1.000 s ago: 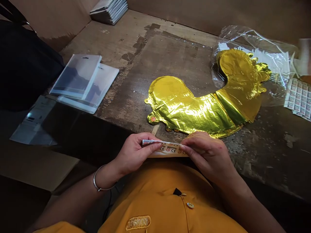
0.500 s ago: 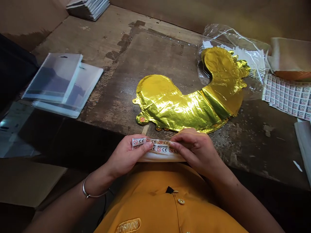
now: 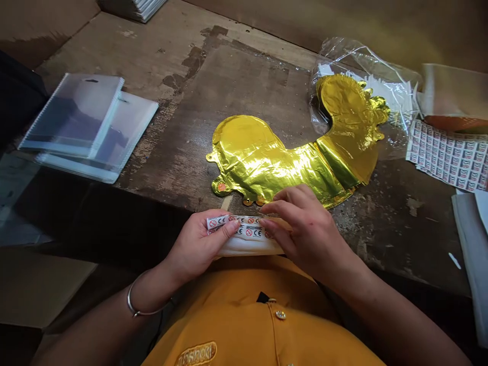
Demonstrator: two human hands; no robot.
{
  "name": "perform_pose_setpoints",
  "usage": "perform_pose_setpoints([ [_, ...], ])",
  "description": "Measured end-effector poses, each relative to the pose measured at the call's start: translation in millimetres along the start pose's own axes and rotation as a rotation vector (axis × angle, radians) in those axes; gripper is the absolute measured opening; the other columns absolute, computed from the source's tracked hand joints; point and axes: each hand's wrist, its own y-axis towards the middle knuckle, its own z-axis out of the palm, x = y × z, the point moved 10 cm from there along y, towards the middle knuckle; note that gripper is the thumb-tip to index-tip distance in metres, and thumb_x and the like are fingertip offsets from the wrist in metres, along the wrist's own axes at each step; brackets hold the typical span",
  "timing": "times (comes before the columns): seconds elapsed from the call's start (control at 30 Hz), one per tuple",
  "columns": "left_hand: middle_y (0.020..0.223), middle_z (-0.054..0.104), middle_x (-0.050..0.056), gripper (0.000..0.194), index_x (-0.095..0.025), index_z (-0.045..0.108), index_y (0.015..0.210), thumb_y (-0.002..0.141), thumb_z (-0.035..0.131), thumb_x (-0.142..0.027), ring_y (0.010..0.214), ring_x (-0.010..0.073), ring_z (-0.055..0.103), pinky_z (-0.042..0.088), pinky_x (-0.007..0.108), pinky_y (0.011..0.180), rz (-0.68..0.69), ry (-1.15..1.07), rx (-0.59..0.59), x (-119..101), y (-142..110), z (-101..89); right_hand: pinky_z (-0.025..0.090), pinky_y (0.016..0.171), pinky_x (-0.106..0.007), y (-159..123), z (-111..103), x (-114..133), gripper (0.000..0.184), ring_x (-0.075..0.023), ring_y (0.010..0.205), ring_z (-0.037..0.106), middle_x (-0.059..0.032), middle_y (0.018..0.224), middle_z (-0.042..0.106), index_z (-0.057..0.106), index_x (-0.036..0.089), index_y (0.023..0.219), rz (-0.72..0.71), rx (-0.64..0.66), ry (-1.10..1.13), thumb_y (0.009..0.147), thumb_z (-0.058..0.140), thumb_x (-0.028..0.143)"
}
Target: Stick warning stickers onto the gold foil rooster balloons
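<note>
My left hand [image 3: 202,236] grips the left end of a folded sheet of stickers [image 3: 249,232], its thumb pressed on top. The sheet is white, with rows of CE marks and red crossed-out circles, held just off the table's front edge. Over the sheet's right end, my right hand [image 3: 305,223] has its thumb and forefinger slightly apart; I see nothing between them. Just beyond both hands lies a curved stack of shiny gold foil balloons [image 3: 282,165], flat on the table. A small reddish round sticker [image 3: 221,187] shows on a tab at its left end.
Clear plastic sleeves [image 3: 87,117] lie at the left edge of the worn table [image 3: 229,81]. On the right are a crumpled clear bag [image 3: 354,51], more sticker sheets [image 3: 450,152] and white paper [image 3: 467,254]. A paper stack [image 3: 135,6] stands at the back left.
My right hand's fingers have lifted and parted from the sticker sheet, where they pinched it before. My left hand keeps its hold. The view has shifted slightly.
</note>
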Motion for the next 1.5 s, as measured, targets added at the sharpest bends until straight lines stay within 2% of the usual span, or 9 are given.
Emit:
perform_pose_setpoints([
  [0.3, 0.063, 0.064, -0.001, 0.021, -0.014, 0.068, 0.073, 0.079, 0.065, -0.034, 0.057, 0.0101, 0.053, 0.044, 0.018, 0.053, 0.065, 0.051, -0.012, -11.6, -0.8, -1.3, 0.043, 0.071, -0.033, 3.3, 1.4, 9.8, 0.013, -0.0184, 0.077, 0.05, -0.0055, 0.081, 0.063, 0.065, 0.02, 0.08, -0.092, -0.015, -0.057, 0.088, 0.056, 0.019],
  [0.53, 0.066, 0.063, -0.001, 0.027, -0.014, 0.064, 0.076, 0.079, 0.068, -0.04, 0.06, 0.0103, 0.054, 0.045, 0.019, 0.057, -0.065, -0.149, 0.025, 9.8, 5.7, 0.6, 0.04, 0.063, -0.034, -19.1, 9.1, 47.6, 0.016, -0.0185, 0.071, 0.052, -0.0051, 0.078, 0.065, 0.065, 0.019, 0.091, -0.491, -0.095, -0.24, 0.087, 0.051, 0.012],
  [0.6, 0.066, 0.064, -0.001, 0.028, -0.014, 0.064, 0.077, 0.079, 0.068, -0.041, 0.059, 0.011, 0.055, 0.045, 0.02, 0.056, -0.094, -0.181, 0.035, 14.3, 5.4, 1.1, 0.043, 0.064, -0.034, -19.1, 1.2, 41.9, 0.014, -0.0185, 0.071, 0.053, -0.0064, 0.081, 0.065, 0.064, 0.018, 0.093, -0.407, -0.132, -0.154, 0.084, 0.055, 0.011],
  [0.7, 0.066, 0.067, 0.001, 0.025, -0.014, 0.065, 0.076, 0.083, 0.063, -0.038, 0.058, 0.0128, 0.058, 0.045, 0.021, 0.053, -0.007, -0.017, 0.0, 5.1, 1.9, -5.5, 0.046, 0.068, -0.033, -8.0, -27.8, 3.3, 0.01, -0.0177, 0.075, 0.058, -0.0054, 0.085, 0.065, 0.064, 0.021, 0.086, -0.024, -0.294, 0.033, 0.082, 0.062, 0.013],
  [0.77, 0.073, 0.071, 0.003, 0.018, -0.015, 0.068, 0.081, 0.086, 0.06, -0.03, 0.065, 0.0155, 0.064, 0.049, 0.024, 0.06, 0.246, 0.211, -0.036, -22.0, -3.6, -9.8, 0.047, 0.067, -0.031, 1.3, -35.0, -28.4, 0.006, -0.0163, 0.073, 0.06, -0.0032, 0.08, 0.065, 0.064, 0.022, 0.078, 0.243, -0.344, 0.186, 0.082, 0.064, 0.018],
  [0.87, 0.104, 0.074, 0.006, 0.012, -0.021, 0.071, 0.091, 0.086, 0.059, -0.02, 0.101, 0.0222, 0.066, 0.047, 0.039, 0.094, 0.725, 0.587, -0.085, -63.1, -21.5, -4.6, 0.047, 0.061, -0.029, 24.4, -14.4, -54.7, 0.01, -0.0146, 0.065, 0.06, -0.0016, 0.07, 0.067, 0.066, 0.02, 0.071, 0.436, -0.26, 0.426, 0.079, 0.066, 0.025],
  [0.93, 0.119, 0.069, 0.006, 0.012, -0.022, 0.07, 0.091, 0.086, 0.06, -0.019, 0.116, 0.0248, 0.06, 0.035, 0.047, 0.106, 0.854, 0.781, -0.122, -68.3, -22.6, -2.8, 0.046, 0.059, -0.027, 40.3, 7.3, -59.3, 0.013, -0.0132, 0.061, 0.059, -0.0013, 0.066, 0.067, 0.066, 0.018, 0.068, 0.464, -0.18, 0.513, 0.076, 0.067, 0.027],
  [1.13, 0.123, 0.067, 0.008, 0.012, -0.022, 0.068, 0.093, 0.088, 0.058, -0.021, 0.123, 0.0255, 0.056, 0.028, 0.052, 0.111, 0.869, 0.958, -0.166, -57.2, -8.9, -4.7, 0.041, 0.051, -0.024, 56.9, 49.9, -67.8, 0.017, -0.0108, 0.053, 0.053, -0.0016, 0.059, 0.063, 0.067, 0.015, 0.067, 0.532, -0.073, 0.481, 0.076, 0.063, 0.03],
  [1.5, 0.124, 0.066, 0.009, 0.013, -0.02, 0.067, 0.096, 0.088, 0.056, -0.019, 0.124, 0.025, 0.055, 0.024, 0.052, 0.113, 0.866, 0.947, -0.163, -54.4, -9.3, -5.5, 0.04, 0.049, -0.023, 60.7, 63.7, -58.5, 0.022, -0.0099, 0.05, 0.052, -0.0031, 0.06, 0.065, 0.069, 0.016, 0.07, 0.514, -0.011, 0.432, 0.08, 0.061, 0.033],
])
